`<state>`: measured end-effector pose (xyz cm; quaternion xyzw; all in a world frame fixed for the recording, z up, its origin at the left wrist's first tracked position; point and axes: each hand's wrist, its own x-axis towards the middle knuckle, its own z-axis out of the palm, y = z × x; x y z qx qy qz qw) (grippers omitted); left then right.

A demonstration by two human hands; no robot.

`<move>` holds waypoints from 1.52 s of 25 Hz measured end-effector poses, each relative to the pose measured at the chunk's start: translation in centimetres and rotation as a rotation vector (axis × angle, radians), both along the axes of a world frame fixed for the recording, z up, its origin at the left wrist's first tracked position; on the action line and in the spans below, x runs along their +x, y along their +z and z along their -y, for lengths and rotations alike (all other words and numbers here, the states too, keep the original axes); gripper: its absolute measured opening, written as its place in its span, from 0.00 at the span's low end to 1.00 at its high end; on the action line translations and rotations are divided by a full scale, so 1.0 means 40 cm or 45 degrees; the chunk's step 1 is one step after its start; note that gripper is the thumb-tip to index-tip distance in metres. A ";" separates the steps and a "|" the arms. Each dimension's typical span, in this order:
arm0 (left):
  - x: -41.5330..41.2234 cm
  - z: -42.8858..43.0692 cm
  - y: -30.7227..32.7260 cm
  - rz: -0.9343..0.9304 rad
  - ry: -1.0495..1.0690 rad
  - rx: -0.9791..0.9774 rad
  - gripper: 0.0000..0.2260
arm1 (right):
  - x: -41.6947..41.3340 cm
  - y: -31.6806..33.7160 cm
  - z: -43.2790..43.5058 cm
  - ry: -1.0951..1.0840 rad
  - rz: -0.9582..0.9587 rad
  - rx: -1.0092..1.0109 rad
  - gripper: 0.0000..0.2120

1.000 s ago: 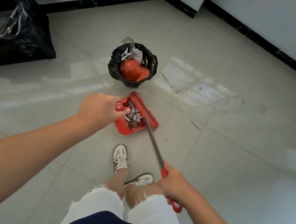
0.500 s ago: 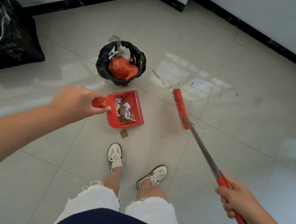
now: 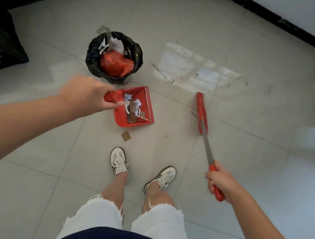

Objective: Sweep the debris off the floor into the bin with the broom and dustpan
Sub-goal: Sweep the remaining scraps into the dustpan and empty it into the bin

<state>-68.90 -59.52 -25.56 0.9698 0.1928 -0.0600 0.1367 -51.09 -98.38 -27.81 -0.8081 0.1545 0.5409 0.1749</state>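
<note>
holding the loaded red dustpan [image 3: 135, 108] by its handle, the left hand [image 3: 89, 95] is clamped shut, just beside the black-lined bin [image 3: 115, 56], which lies directly ahead. the right hand [image 3: 220, 182] is closed on the broom [image 3: 202, 116], long axis running forward, well apart. one cardboard scrap [image 3: 126, 136] lies on the floor by the pan. no writing legible.

A single head-worn wide-angle camera looks steeply down from standing height at the tiled floor [image 3: 226, 171] ahead.
</note>
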 end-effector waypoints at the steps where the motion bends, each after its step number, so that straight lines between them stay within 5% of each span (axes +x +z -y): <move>1: 0.003 -0.008 0.001 0.006 -0.003 0.002 0.18 | -0.041 0.018 -0.013 0.053 -0.024 0.020 0.20; 6: -0.022 -0.042 0.013 -0.021 0.040 0.008 0.16 | -0.205 0.098 -0.163 0.268 -0.279 0.223 0.26; 10: -0.043 -0.027 0.023 -0.055 0.046 0.004 0.17 | -0.163 0.205 -0.178 0.050 -0.410 0.305 0.27; 17: -0.209 0.039 0.065 0.003 0.339 -0.071 0.16 | -0.069 0.420 0.000 0.039 -0.269 0.361 0.34; 22: -0.444 0.126 0.154 0.059 0.674 -0.039 0.16 | -0.020 0.353 -0.019 0.247 -0.044 0.267 0.33; 26: -0.598 0.208 0.240 0.004 0.797 -0.003 0.17 | 0.019 0.275 -0.035 0.108 -0.120 0.214 0.28; 31: -0.705 0.258 0.278 -0.095 0.652 0.137 0.15 | -0.064 0.211 -0.049 0.115 -0.202 0.137 0.11; 38: -0.799 0.257 0.123 -0.166 0.416 0.086 0.23 | -0.468 0.094 -0.058 0.304 -0.224 0.106 0.17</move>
